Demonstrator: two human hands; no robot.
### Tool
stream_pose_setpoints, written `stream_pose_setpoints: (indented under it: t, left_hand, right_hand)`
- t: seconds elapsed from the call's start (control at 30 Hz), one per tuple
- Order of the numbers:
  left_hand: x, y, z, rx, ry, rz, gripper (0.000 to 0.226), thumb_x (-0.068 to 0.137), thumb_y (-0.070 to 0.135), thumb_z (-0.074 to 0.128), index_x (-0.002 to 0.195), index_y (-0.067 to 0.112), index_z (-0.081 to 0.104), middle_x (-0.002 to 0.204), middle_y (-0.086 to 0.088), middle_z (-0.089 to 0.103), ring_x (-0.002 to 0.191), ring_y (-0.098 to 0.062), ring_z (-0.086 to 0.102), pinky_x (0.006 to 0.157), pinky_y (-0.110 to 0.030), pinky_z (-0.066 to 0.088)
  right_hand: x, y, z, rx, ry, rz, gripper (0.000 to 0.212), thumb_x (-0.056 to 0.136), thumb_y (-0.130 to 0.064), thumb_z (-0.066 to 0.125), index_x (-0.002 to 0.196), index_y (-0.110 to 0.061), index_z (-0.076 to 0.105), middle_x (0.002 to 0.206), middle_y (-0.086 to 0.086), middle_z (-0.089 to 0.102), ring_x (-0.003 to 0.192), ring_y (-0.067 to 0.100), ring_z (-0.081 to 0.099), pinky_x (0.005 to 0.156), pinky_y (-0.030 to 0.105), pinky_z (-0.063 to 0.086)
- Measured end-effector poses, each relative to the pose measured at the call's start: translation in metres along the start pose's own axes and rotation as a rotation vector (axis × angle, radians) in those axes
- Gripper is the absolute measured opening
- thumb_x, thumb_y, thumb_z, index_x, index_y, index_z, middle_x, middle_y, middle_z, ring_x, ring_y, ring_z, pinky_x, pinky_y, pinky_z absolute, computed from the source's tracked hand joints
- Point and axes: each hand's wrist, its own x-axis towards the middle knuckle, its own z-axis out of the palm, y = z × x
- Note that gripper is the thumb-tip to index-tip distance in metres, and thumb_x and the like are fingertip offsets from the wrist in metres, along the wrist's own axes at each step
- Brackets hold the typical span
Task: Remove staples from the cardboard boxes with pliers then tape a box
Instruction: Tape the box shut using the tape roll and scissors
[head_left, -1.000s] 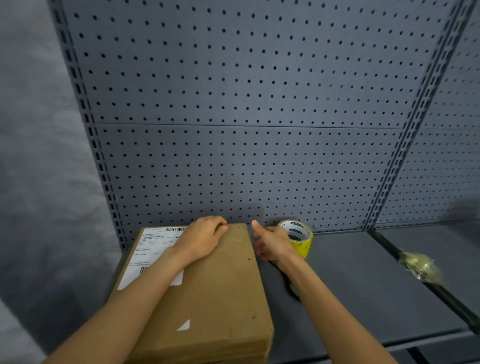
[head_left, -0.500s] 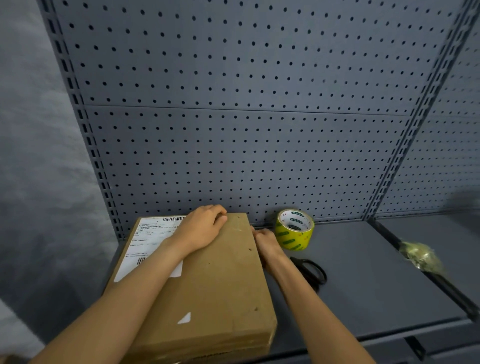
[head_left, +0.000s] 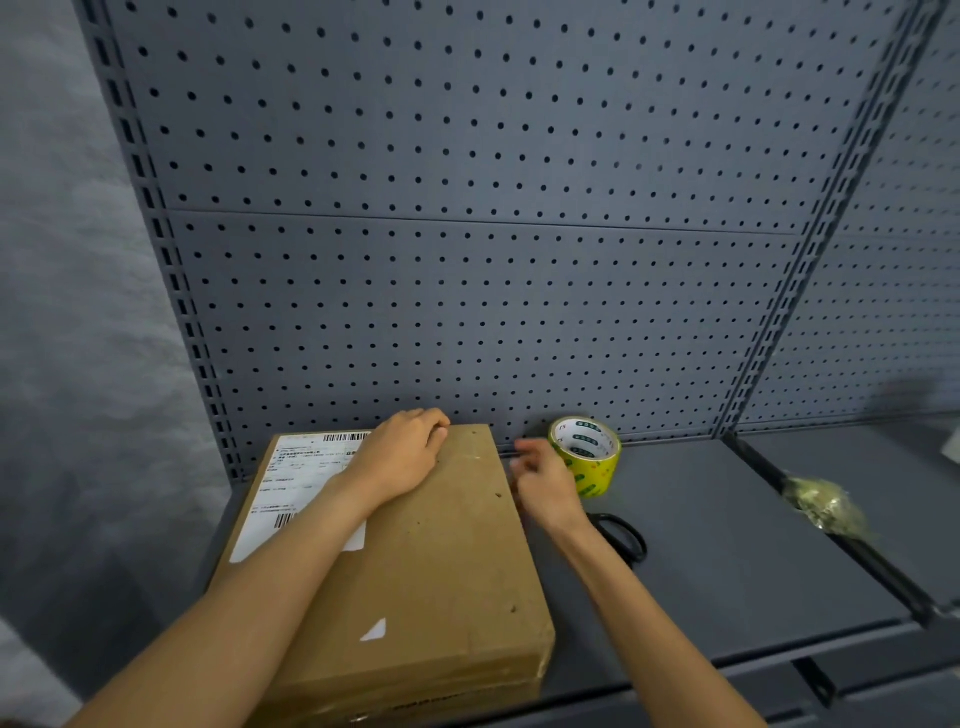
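While the left hand (head_left: 402, 457) presses palm-down on the cardboard box (head_left: 415, 566), the right hand (head_left: 545, 486) hangs just beside the box's right edge

Nearest the camera, the box lies flat on the grey shelf (head_left: 727, 561), its near end at the shelf's front edge and a white shipping label (head_left: 291, 483) on its left half. Left-hand fingers are loosely curled over the far end of the lid, gripping nothing. Right-hand fingers are blurred, spread and unclenched, holding nothing. Black scissors (head_left: 621, 535) lie on the shelf, partly hidden by the right wrist. Beyond the right hand, a yellow tape roll (head_left: 587, 457) stands against the pegboard back panel (head_left: 493, 234). Crumpled tape (head_left: 826, 504) lies well apart on the shelf's right side. Pliers cannot be made out
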Motion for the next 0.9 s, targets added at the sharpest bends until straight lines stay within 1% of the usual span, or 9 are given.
stream_pose_setpoints:
  t: [0.07, 0.13, 0.23, 0.3, 0.47, 0.67, 0.8, 0.83, 0.9]
  left_hand:
    - [-0.001, -0.002, -0.001, -0.001, 0.001, -0.012, 0.034, 0.099, 0.012, 0.035, 0.126, 0.018, 0.054, 0.127, -0.001, 0.057, 0.114, -0.019, 0.051, 0.095, -0.033, 0.042]
    - [-0.001, -0.003, -0.002, 0.017, 0.002, -0.015, 0.045, 0.091, 0.0, 0.036, 0.129, 0.019, 0.053, 0.13, -0.002, 0.055, 0.118, -0.021, 0.05, 0.097, -0.036, 0.041]
    - [-0.003, 0.0, -0.002, 0.032, -0.001, -0.024, 0.053, 0.085, -0.004, 0.038, 0.131, 0.02, 0.051, 0.13, -0.003, 0.054, 0.118, -0.022, 0.05, 0.096, -0.036, 0.042]
    - [-0.002, 0.002, -0.001, 0.048, 0.011, -0.031, 0.051, 0.086, -0.002, 0.039, 0.13, 0.02, 0.051, 0.127, -0.003, 0.056, 0.114, -0.022, 0.051, 0.092, -0.035, 0.043]
    - [0.002, 0.001, 0.001, 0.127, 0.042, -0.05, 0.045, 0.087, 0.001, 0.039, 0.126, 0.017, 0.053, 0.119, -0.006, 0.059, 0.108, -0.024, 0.054, 0.089, -0.037, 0.045]
    - [0.001, 0.002, 0.002, 0.141, 0.055, -0.061, 0.045, 0.087, 0.001, 0.037, 0.126, 0.017, 0.053, 0.12, -0.007, 0.059, 0.108, -0.026, 0.054, 0.088, -0.039, 0.046]
    - [-0.002, 0.002, 0.004, 0.125, 0.025, -0.065, 0.044, 0.087, 0.001, 0.042, 0.126, 0.018, 0.053, 0.119, -0.006, 0.059, 0.108, -0.025, 0.054, 0.087, -0.038, 0.046]
    - [-0.002, 0.002, 0.004, 0.128, 0.019, -0.057, 0.041, 0.087, 0.004, 0.045, 0.125, 0.018, 0.053, 0.118, -0.005, 0.06, 0.107, -0.024, 0.054, 0.087, -0.037, 0.047]
    - [-0.002, 0.001, 0.004, 0.139, 0.025, -0.04, 0.038, 0.088, 0.01, 0.049, 0.125, 0.019, 0.053, 0.116, -0.005, 0.06, 0.106, -0.024, 0.055, 0.086, -0.037, 0.047]
  right_hand:
    - [-0.002, -0.019, -0.003, -0.084, -0.045, -0.197, 0.044, 0.101, -0.022, 0.043, 0.143, -0.012, 0.038, 0.14, 0.002, 0.048, 0.128, 0.017, 0.046, 0.106, 0.03, 0.039]
    - [-0.003, -0.033, 0.0, -0.298, -0.202, -0.339, 0.056, 0.102, -0.037, 0.037, 0.151, -0.015, 0.023, 0.155, -0.002, 0.027, 0.144, 0.014, 0.021, 0.116, 0.03, 0.021]
    - [-0.005, -0.035, 0.009, -0.656, -0.378, -0.378, 0.063, 0.102, -0.047, 0.024, 0.154, -0.014, 0.007, 0.161, 0.0, 0.002, 0.147, 0.011, -0.004, 0.12, 0.032, 0.003]
    - [-0.007, -0.036, 0.011, -0.721, -0.403, -0.352, 0.065, 0.102, -0.048, 0.022, 0.153, -0.013, 0.003, 0.161, 0.0, -0.004, 0.147, 0.011, -0.008, 0.118, 0.032, 0.0]
    - [-0.028, -0.04, 0.006, -0.745, -0.391, -0.391, 0.066, 0.101, -0.049, 0.028, 0.153, -0.014, 0.01, 0.161, -0.002, 0.002, 0.147, 0.01, -0.004, 0.116, 0.026, 0.001]
    - [-0.053, -0.038, 0.001, -0.824, -0.359, -0.429, 0.066, 0.099, -0.052, 0.032, 0.152, -0.016, 0.02, 0.16, -0.002, 0.015, 0.147, 0.011, 0.008, 0.118, 0.031, 0.014]
    - [-0.048, -0.043, 0.001, -0.742, -0.292, -0.414, 0.053, 0.099, -0.052, 0.032, 0.132, -0.014, 0.049, 0.143, 0.005, 0.047, 0.132, 0.028, 0.043, 0.11, 0.045, 0.034]
    - [-0.042, -0.044, 0.003, -0.728, -0.27, -0.415, 0.053, 0.099, -0.051, 0.031, 0.132, -0.014, 0.048, 0.141, 0.006, 0.048, 0.13, 0.03, 0.043, 0.11, 0.045, 0.033]
    - [-0.029, -0.046, 0.008, -0.755, -0.292, -0.393, 0.063, 0.1, -0.051, 0.028, 0.149, -0.011, 0.027, 0.157, 0.005, 0.023, 0.145, 0.022, 0.018, 0.118, 0.038, 0.016]
